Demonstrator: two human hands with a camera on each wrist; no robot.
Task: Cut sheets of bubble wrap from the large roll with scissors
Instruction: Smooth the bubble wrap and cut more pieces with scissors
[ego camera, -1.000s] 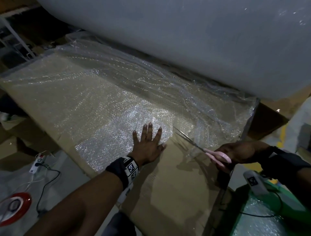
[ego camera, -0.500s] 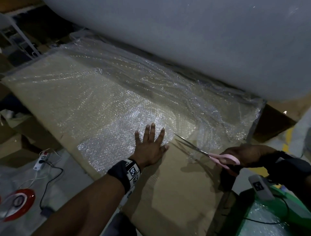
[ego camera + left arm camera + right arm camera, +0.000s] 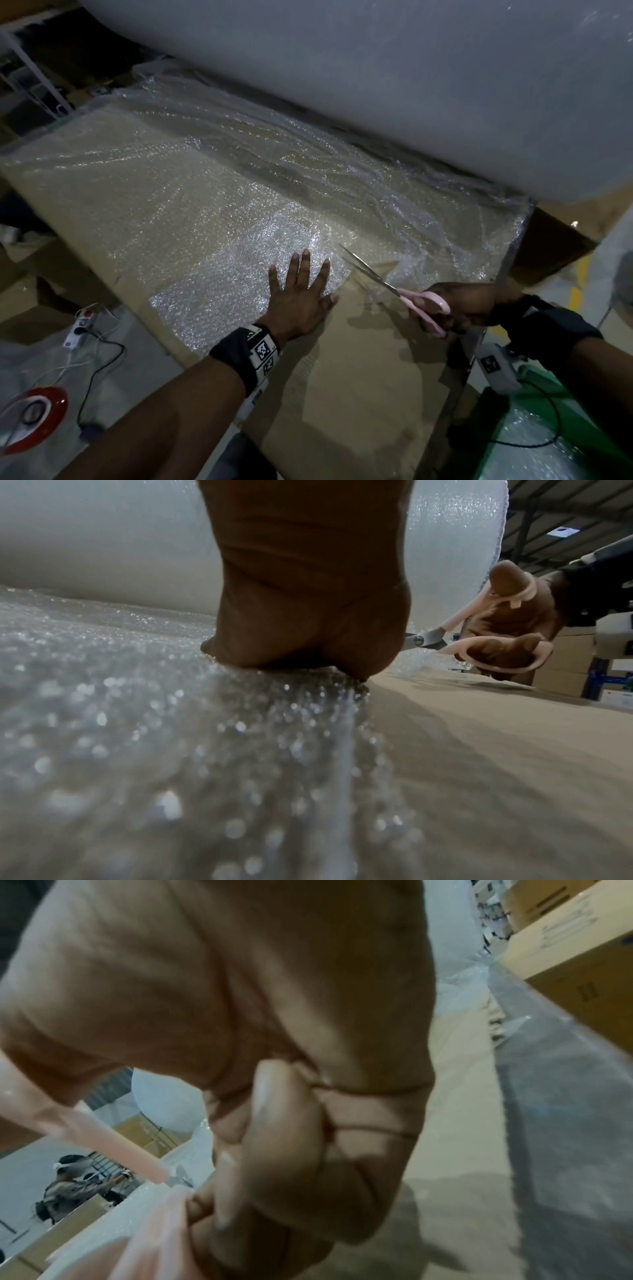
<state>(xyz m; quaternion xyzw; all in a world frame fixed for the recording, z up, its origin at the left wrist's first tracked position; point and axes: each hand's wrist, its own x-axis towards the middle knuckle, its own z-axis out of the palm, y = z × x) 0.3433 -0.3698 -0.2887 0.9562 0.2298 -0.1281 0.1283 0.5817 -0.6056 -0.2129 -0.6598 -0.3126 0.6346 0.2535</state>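
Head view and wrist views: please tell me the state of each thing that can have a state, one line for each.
bubble wrap sheet: unrolled flat on the cardboard, partly cut from the right edge.
large roll: lying behind the sheet, still joined to it.
scissors: blades open, in the cut.
left hand: flat, fingers spread, pressing the sheet.
right hand: grips the pink scissor handles.

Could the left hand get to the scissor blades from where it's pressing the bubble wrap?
Probably yes: the left hand lies flat on the bubble wrap, and the scissors sit just to its right with only bare cardboard between.
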